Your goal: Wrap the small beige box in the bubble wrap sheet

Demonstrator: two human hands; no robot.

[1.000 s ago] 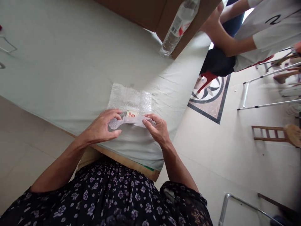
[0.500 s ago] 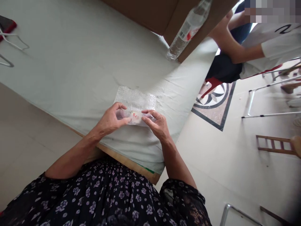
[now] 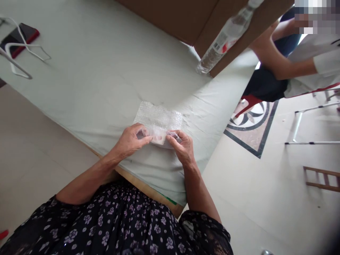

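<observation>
A sheet of clear bubble wrap (image 3: 159, 117) lies on the pale tablecloth near the table's front edge. Its near part is folded over a small whitish item (image 3: 158, 137) with faint reddish marks, which shows through the plastic. My left hand (image 3: 132, 141) pinches the left end of the fold between thumb and fingers. At the right end, my right hand (image 3: 182, 145) grips the wrap the same way. The far part of the sheet lies flat beyond my fingers.
A plastic bottle (image 3: 225, 39) leans against a brown cardboard box (image 3: 170, 17) at the back. White wire stands (image 3: 18, 46) and a dark, red-edged device (image 3: 29, 33) are at the far left. A person's arm (image 3: 292, 69) is beyond the table's right side.
The whole view has shifted, so the table things appear farther right and lower. A layer of bubble wrap now covers the small item, whose red marks look fainter.
</observation>
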